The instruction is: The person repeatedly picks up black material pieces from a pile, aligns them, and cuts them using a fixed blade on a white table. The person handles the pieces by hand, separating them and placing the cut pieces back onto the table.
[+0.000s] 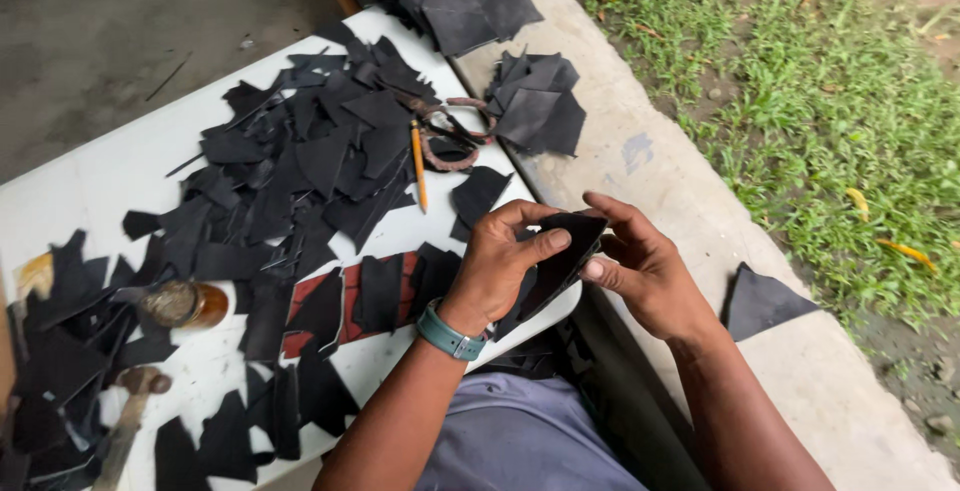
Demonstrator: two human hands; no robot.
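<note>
The tabletop [110, 176] is crowded: black leather scraps [300, 161] cover most of its middle and right part, with a pencil [419, 163] and scissors [452, 133] lying among them. A small jar [185, 304] and a hammer [130, 413] block the left near corner. Bare white surface stays open at the far left. The concrete ledge [660, 181] beside the grass is mostly free.

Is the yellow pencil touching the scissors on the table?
Cannot tell. In the head view the pencil lies right beside the scissors, but black scraps blur any gap.
</note>
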